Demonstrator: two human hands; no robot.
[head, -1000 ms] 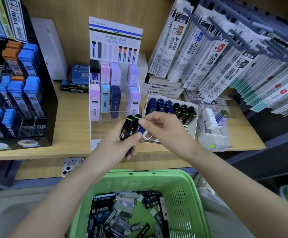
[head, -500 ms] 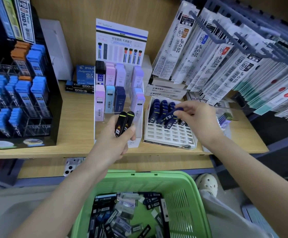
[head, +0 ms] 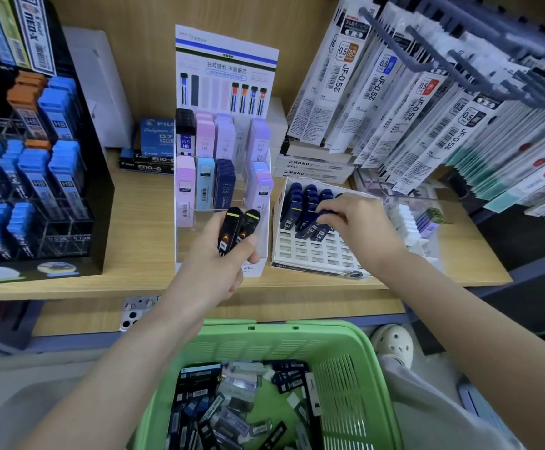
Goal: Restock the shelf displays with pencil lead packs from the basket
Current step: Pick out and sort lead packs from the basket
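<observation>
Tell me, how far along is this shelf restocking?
Partly done. The back rows of the white tray hold blue packs. In hand: the right hand pinches one blue pack at the tray, and the left hand grips two black packs. To do: the tray's front slots are bare, and the green basket holds many loose packs.

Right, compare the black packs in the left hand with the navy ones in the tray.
Black packs: yellow-green band; navy packs: white lettering. Black packs: two, gripped by the left hand; navy packs: many, slotted in the white tray. Both slim, round-topped.
</observation>
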